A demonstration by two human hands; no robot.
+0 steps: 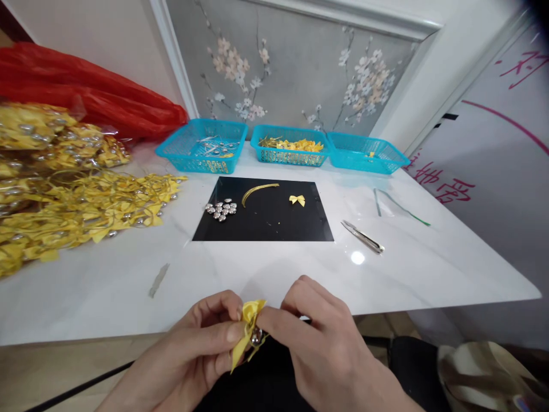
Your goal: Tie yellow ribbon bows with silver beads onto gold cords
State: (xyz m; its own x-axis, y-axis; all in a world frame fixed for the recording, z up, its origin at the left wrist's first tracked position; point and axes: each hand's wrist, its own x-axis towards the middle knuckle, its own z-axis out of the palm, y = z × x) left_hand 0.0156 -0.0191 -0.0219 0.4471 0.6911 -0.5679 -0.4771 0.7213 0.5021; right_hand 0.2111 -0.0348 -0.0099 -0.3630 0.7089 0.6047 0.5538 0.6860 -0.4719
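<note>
My left hand pinches a yellow ribbon bow between thumb and fingertips, just past the table's front edge. A shiny silver bell hangs against the bow's middle. My right hand is closed, its fingertips pressed on the bow's right side beside the bell; what lies between those fingers is partly hidden. Beyond my hands, a black mat carries a small pile of silver bells, a bundle of gold cords and one loose yellow bow.
Thread snips lie right of the mat, near a green strip. Three blue baskets line the wall, the middle one holding yellow bows. At left are heaped yellow bows with bells and a red bag.
</note>
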